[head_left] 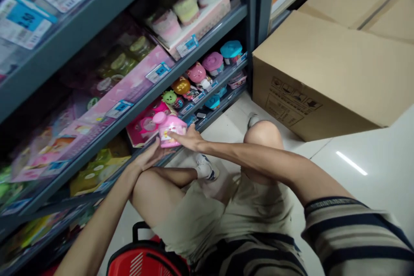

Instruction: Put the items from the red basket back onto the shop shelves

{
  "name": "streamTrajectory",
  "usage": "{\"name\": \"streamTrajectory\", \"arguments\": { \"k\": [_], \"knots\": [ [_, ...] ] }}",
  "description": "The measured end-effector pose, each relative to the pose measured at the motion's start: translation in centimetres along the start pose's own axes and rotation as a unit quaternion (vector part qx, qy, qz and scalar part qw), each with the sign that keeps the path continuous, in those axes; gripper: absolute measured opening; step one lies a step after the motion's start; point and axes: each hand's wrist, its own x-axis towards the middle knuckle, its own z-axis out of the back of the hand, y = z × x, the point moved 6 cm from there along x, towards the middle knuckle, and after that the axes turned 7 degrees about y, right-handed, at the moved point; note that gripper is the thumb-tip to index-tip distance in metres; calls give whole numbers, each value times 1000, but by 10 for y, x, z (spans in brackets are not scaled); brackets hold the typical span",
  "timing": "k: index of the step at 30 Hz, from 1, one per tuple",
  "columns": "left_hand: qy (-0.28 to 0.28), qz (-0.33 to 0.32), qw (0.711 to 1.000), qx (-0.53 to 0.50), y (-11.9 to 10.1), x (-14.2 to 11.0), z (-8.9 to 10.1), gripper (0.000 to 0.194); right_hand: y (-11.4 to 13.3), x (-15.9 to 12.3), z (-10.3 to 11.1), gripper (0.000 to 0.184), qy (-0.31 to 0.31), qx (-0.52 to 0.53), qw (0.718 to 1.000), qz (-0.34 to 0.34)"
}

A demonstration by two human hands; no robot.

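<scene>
A pink plastic container (172, 126) with a round knob-like spout and a printed label is held in front of the lower shelves. My right hand (190, 139) grips its right side, with the thumb across the label. From below and to the left, my left hand (153, 155) supports its base; some of its fingers are hidden. Just behind it lies a pink display box (138, 134) with round pink items. Near my right hand stand small candy-filled jars with figure lids: a green one (170, 97), a gold one (181, 86) and a pink one (196, 72).
Grey metal shelves (207, 47) with price tags run along the left, holding cake-like items (188, 7) and bagged goods. A large cardboard box (333, 64) stands at the right on the pale tiled floor (349, 189). A red bag (129, 258) sits beside my bent legs.
</scene>
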Motion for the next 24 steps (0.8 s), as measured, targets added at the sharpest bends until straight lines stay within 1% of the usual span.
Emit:
{"name": "streamTrajectory", "arguments": {
  "k": [2,4,7,9,12,15,17,20,22,24],
  "knots": [
    [-17,-29,999,-41,-11,1,-1,78,0,3,-3,112,-2,37,999,6],
    [-34,-50,996,-69,-18,2,0,79,-1,7,-7,104,-2,71,997,16],
    [-65,-56,993,-83,-16,3,8,72,-4,12,-11,88,5,123,992,25],
    [-61,-38,994,-77,-8,5,11,70,-6,13,-12,80,3,136,990,26],
    [-17,-12,998,-64,4,5,7,71,-12,14,-11,71,-1,124,992,18],
    [4,-19,998,-56,7,0,1,72,-20,17,-15,69,16,117,993,13],
    [-6,-32,998,-62,8,-6,-2,75,-23,20,-19,71,21,118,993,24],
    [-39,-54,995,-75,10,-21,-3,80,-23,23,-29,73,15,116,992,50],
    [-59,-64,993,-78,15,-35,-2,83,-17,23,-39,73,40,80,993,72],
    [-74,-71,992,-70,20,-48,1,86,-8,23,-48,73,73,20,992,98]
  ]
}}
